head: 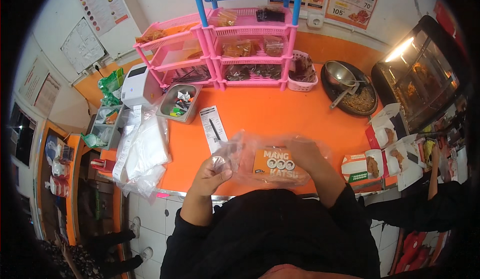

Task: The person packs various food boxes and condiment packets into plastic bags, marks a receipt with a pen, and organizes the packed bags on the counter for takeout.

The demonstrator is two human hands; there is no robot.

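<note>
An orange printed food box (273,164) lies inside a clear plastic bag (243,166) at the near edge of the orange counter. My left hand (212,178) grips the bag's gathered left part between thumb and fingers. My right hand (304,154) reaches over the box's upper right corner, its fingers partly hidden by the bag film; whether they grip anything is unclear. Beyond the bag, to the left, a printed receipt (210,119) lies flat with a black pen (215,129) on it.
Pink shelf baskets (251,60) stand at the back. A steel container (179,103) and plastic bags (144,148) lie left. A black bowl (358,99), open boxes with fried food (388,138) and a lit display case (420,73) are right. A co-worker's arm (434,170) is at far right.
</note>
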